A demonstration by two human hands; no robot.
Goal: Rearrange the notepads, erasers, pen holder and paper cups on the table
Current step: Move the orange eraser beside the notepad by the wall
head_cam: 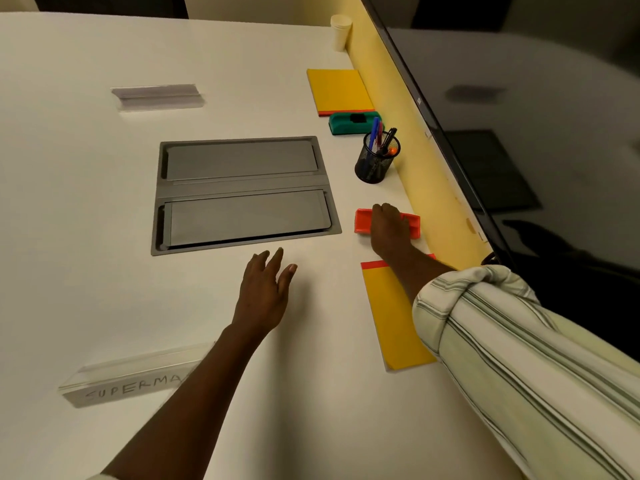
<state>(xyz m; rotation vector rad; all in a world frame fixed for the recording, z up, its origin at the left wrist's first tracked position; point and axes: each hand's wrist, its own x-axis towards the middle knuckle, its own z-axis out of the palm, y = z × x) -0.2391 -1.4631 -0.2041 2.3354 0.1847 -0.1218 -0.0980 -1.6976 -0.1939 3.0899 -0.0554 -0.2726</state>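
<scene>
Nearest, down at 7 o'clock: clear acrylic name plate (131,379) with "SUPERMA" handwritten on it, sitting on the white table (104,237). Just past it toward the middle, left hand (265,292) palm down over bare tabletop, fingers straight and a bit apart, holding nothing; can't tell if actually touching the surface. Over at 4 o'clock, rolled-up striped sleeve (502,341), forearm crossing above a yellow rectangular notepad with a red binding strip (394,323) lying flat. Right beyond that pad's red edge, at 3 o'clock, right hand (389,230) with fingers curled down and clamped on a red-orange plastic board eraser (363,220), both ends poking out either side; no telling whether lifted or resting on the table. Dead centre, grey metal recessed cable hatch (242,195) with two flaps. At 2 o'clock, black wire-mesh pen holder (376,161), upright, full of pens. Just behind, green board eraser (353,123) with a black patch on top, then right beside it a second yellow notepad (339,90), red strip on its near edge. Way out at 1 o'clock, cream paper cups (340,31) stacked upright by the table's far corner. At 11 o'clock, another clear name plate (157,97). Along the right side, big dark screen (519,133).
</scene>
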